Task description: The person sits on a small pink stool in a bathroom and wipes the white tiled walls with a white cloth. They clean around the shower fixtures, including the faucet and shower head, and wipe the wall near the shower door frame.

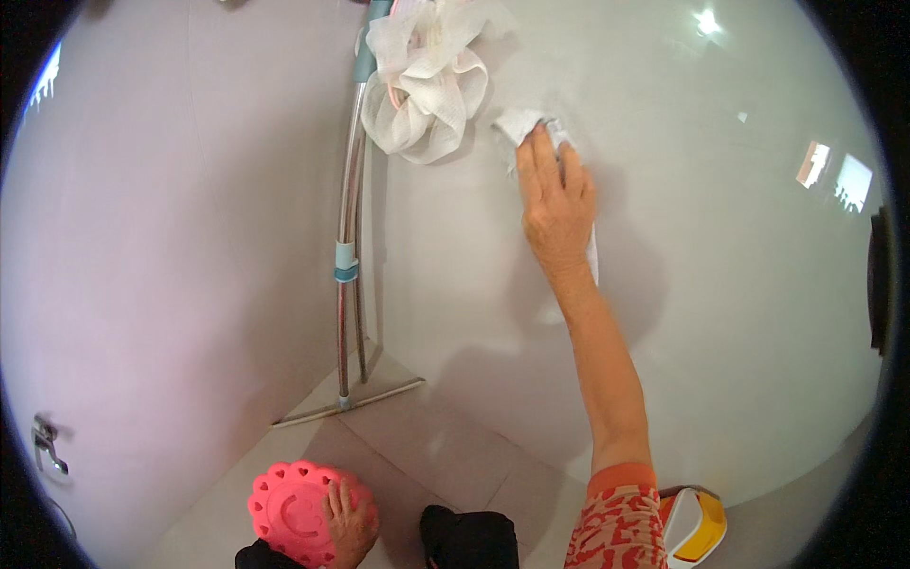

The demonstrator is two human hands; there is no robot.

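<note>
My right hand (557,194) presses a white cloth (520,123) flat to the glossy pale wall (749,284). Its fingers are closed on the cloth, and part of it shows past the wrist. Low at the left, my left hand (350,527) lies on a pink plastic piece (292,507) with a scalloped rim and heart-shaped holes. The fingers are stretched across its surface; the thumb cannot be made out. A crumpled sheer white mesh (427,95) hangs left of the cloth, apart from it.
A long-handled squeegee (343,322) leans in the wall corner, its blade on the tiled floor (427,446). A metal door handle (47,444) sticks out at the left. A yellow and white plastic object (697,526) stands by my right sleeve. One black shoe (471,539) shows below.
</note>
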